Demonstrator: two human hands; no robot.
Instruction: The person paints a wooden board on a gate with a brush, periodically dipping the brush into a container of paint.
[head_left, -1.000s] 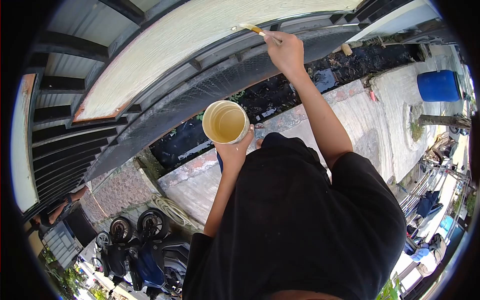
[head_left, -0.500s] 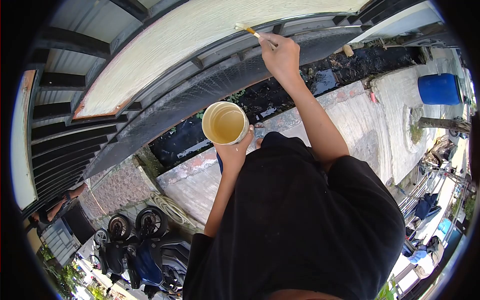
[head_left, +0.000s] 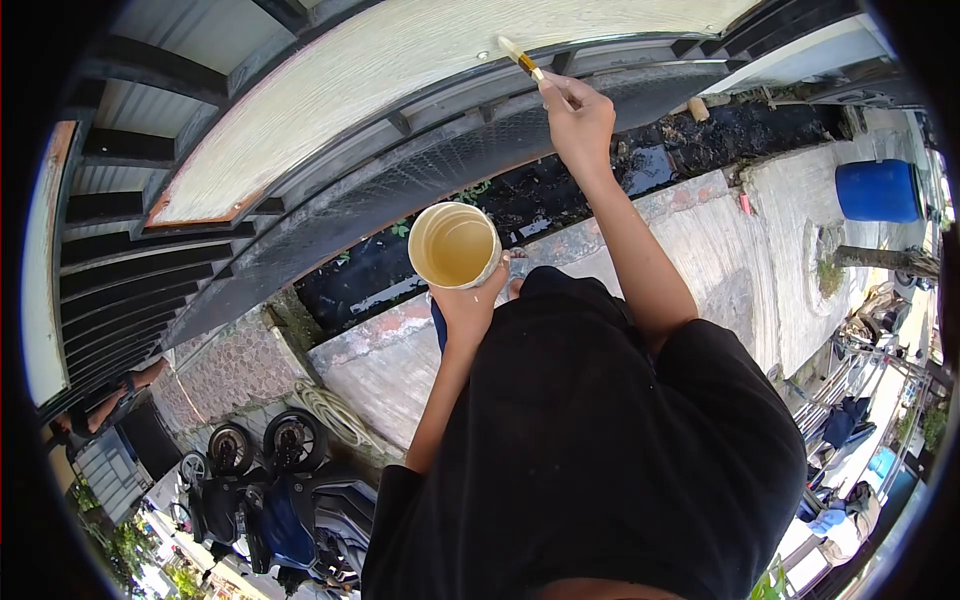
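Observation:
In my right hand [head_left: 583,122] is a paintbrush [head_left: 524,62], its handle pinched between thumb and fingers. The pale bristles touch, or nearly touch, the cream-coloured panel [head_left: 360,88] near its lower edge. A round bolt or screw head shows on the panel just left of the bristles. My left hand [head_left: 466,312] is wrapped round the lower side of a white paint cup [head_left: 424,232], held in front of my body. Its mouth faces me and yellowish cream liquid shows inside. My left fingers are partly hidden behind the cup.
Below the panel runs a dark ditch [head_left: 400,268] with wet debris, bordered by a concrete walkway [head_left: 720,265]. A blue barrel [head_left: 877,190] stands at right. Parked motorcycles [head_left: 290,510] and a coiled hose [head_left: 330,412] are lower left. Another person [head_left: 105,405] is at far left.
My right hand has moved a little to the right along the panel with the paintbrush, whose handle now tilts more steeply. The cup stays nearly in place in my left hand.

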